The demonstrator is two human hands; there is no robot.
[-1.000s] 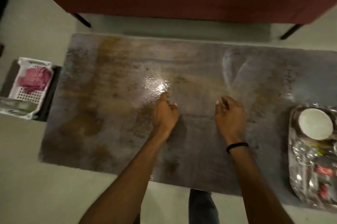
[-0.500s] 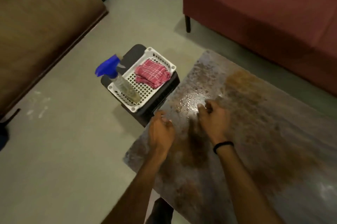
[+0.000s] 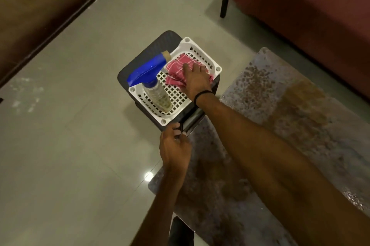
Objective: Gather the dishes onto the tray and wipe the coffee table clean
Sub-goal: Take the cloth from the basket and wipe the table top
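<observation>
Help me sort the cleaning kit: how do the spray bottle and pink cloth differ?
The spray bottle is clear plastic with a blue head; the pink cloth is checked fabric. The bottle lies on its side; the cloth lies folded. The right hand touches only the cloth. Both sit in the white basket.

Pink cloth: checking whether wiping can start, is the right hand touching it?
Touching. The head view shows the right hand resting on the pink cloth.

White basket (image 3: pixel 202 52) on dark stool (image 3: pixel 140 59): 1 spray bottle (image 3: pixel 149 73) blocks the left side, the right hand (image 3: pixel 197 81) lies over the pink cloth (image 3: pixel 176 67), with bare mesh between.
</observation>
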